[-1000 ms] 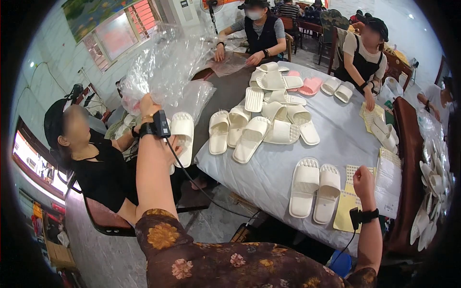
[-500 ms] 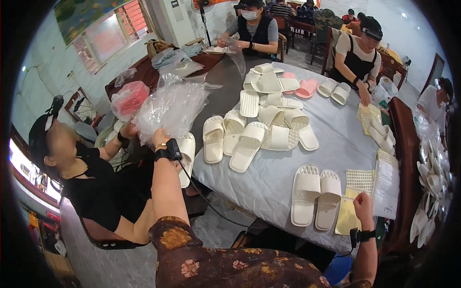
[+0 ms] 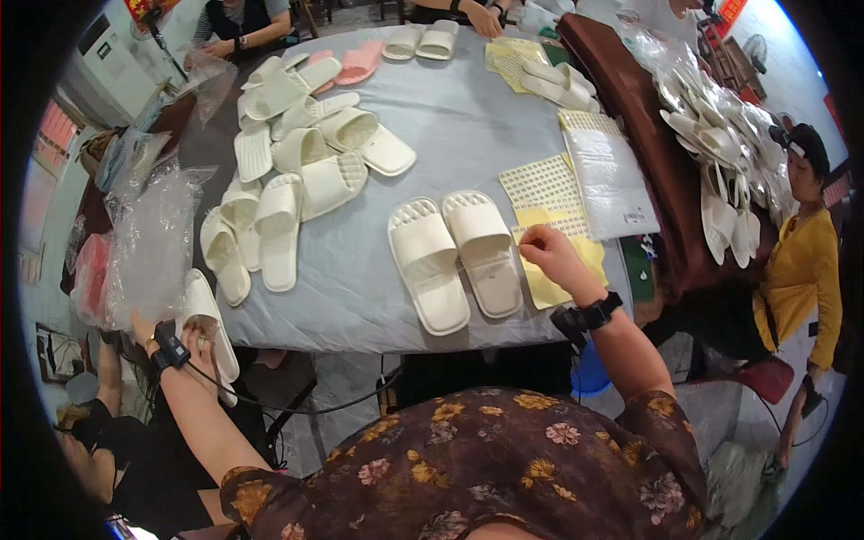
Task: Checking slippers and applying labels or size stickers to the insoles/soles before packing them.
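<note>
My left hand [image 3: 142, 329] reaches far out to the left, its fingers closed on the lower edge of a stack of clear plastic bags [image 3: 155, 243]. Right beside my wrist, another person's hand [image 3: 200, 353] rests on a cream slipper [image 3: 203, 301] at the table edge. My right hand [image 3: 556, 259] is curled with thumb and forefinger together over a yellow sticker sheet [image 3: 544, 292]; whatever is in the pinch is too small to make out. Just left of it a pair of cream slippers lies side by side, one left [image 3: 423, 261] and one right [image 3: 484, 252].
Several cream slippers [image 3: 301, 171] are heaped on the grey-covered table [image 3: 378, 315], with pink slippers [image 3: 362, 61] behind. White-dotted sheets [image 3: 543, 193] and a plastic-wrapped pack [image 3: 612, 184] lie at right. Bagged slippers [image 3: 720, 144] cover a brown bench. A person in yellow [image 3: 801, 279] stands at right.
The view has turned to the right and down, so the table appears further left. My left hand stays at the plastic bags. My right hand has come closer to the slipper pair, still pinched.
</note>
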Demonstrator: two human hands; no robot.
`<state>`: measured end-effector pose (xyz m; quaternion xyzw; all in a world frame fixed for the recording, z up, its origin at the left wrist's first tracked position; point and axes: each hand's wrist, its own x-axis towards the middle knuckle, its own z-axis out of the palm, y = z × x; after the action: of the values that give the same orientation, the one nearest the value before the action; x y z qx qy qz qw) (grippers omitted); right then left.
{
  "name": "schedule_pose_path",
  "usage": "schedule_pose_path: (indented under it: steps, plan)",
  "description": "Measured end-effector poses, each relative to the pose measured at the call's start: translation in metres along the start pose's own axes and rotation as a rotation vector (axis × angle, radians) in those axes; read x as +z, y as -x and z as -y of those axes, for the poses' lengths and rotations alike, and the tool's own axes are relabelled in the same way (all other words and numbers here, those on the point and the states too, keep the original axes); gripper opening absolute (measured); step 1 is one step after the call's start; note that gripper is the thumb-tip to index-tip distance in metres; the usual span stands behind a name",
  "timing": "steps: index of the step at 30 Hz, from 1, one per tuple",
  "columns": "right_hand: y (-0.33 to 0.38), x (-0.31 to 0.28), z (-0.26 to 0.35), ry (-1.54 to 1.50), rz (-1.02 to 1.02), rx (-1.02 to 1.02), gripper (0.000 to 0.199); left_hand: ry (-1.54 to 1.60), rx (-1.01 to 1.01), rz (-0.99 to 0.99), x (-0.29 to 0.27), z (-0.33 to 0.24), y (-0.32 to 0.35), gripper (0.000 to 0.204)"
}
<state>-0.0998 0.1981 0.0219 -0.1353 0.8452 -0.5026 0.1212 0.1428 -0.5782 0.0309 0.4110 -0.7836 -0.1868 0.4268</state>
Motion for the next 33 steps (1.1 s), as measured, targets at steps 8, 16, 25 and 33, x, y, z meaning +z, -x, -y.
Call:
schedule_pose_path:
  steps: [8,16,25,33]
  plan:
    - [0.013,0.035,-0.003,0.014,0.196,0.098,0.014,0.205,0.082,0.026,-0.001,-0.167,0.079,0.038]
    - [0.011,0.042,0.005,0.188,0.151,0.06,0.015,0.503,0.122,0.154,0.011,-0.294,0.218,0.049]
    - [0.011,0.048,0.008,0.319,0.105,-0.009,0.014,0.639,0.395,0.422,0.037,-0.336,0.324,0.041]
    - [0.015,0.054,0.008,0.339,0.047,0.035,0.022,0.559,0.465,0.824,0.058,-0.342,0.387,0.035]
